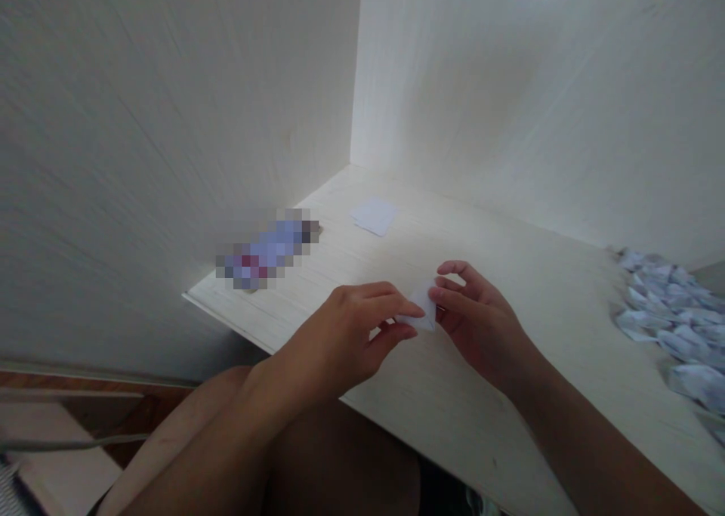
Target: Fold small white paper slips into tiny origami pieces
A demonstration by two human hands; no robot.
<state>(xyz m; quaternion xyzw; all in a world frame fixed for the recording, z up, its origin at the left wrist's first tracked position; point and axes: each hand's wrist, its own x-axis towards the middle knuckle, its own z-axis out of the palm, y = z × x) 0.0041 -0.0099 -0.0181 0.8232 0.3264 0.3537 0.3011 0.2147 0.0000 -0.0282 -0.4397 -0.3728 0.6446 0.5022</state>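
Observation:
A small folded piece of white paper [422,297] is held just above the pale tabletop, between both hands. My left hand [368,323] pinches its left side between thumb and fingers. On the other side, my right hand [473,308] grips the paper's right edge with thumb and forefinger, its other fingers curled. A crease line shows near the paper's lower corner. Part of the paper is covered by my fingertips. Farther back on the table lies a short stack of flat white paper sheets [374,215].
Many folded white paper pieces [674,312] are heaped at the table's right side. A blurred-out item [272,251] lies near the left wall [198,123]. Walls meet behind the table [544,274], whose front edge runs above my legs.

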